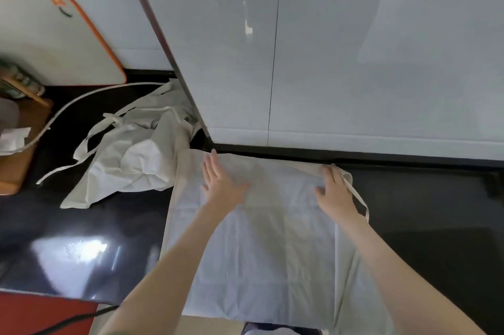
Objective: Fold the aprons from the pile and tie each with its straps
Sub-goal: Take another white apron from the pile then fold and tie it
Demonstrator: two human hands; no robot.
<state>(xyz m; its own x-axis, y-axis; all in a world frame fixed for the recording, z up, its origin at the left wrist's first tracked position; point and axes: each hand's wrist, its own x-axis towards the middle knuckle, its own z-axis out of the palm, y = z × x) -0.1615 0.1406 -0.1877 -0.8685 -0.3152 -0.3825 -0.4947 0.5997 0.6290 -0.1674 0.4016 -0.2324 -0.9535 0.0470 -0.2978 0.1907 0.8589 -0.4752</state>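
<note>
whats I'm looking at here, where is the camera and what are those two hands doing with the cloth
There is no machine here. A person wears one camera on the head, so you look down along their own arms. The left hand and the right hand rest with fingers spread on a pale apron laid out on a dark glossy counter. Neither grips anything. A strap loops out beside the right hand. A crumpled pile of aprons lies to the left, near a white cutting board.
</note>
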